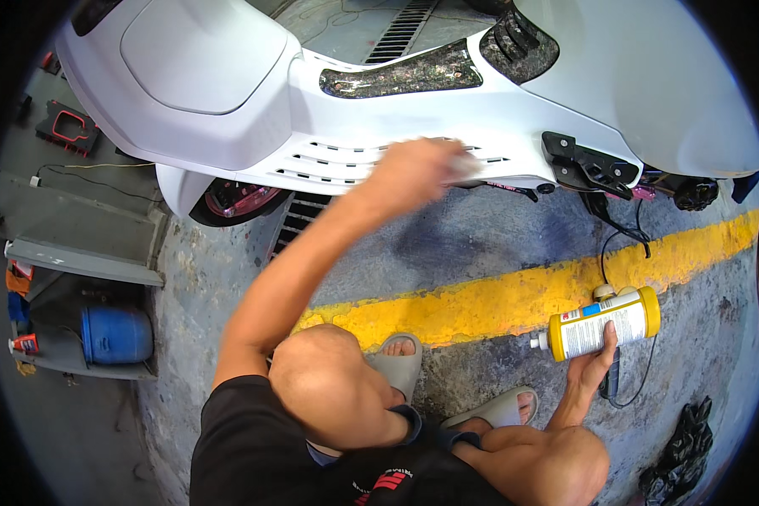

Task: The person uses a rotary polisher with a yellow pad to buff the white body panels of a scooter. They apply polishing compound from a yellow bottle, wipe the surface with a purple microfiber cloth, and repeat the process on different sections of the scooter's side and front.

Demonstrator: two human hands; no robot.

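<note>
A white motor scooter (348, 120) spans the upper part of the view, with slotted vents along its lower side panel (329, 166). My left hand (420, 167) reaches out to this panel, over the right part of the slots. The hand is blurred, and a pale shape at its fingertips is too smeared to name. At the right, my right hand (588, 370) grips a yellow plastic bottle (651, 311) with a white label and a white nozzle. The bottle lies nearly level, its nozzle pointing left.
Behind the bottle, a corded tool (612, 376) is partly hidden. A yellow stripe (455, 310) crosses the concrete floor. A black plastic bag (680, 452) lies at lower right. Leftward are a blue drum (117, 335), a grey ledge (82, 260) and a black-and-red case (68, 128). A drain grate (300, 215) runs beneath the scooter.
</note>
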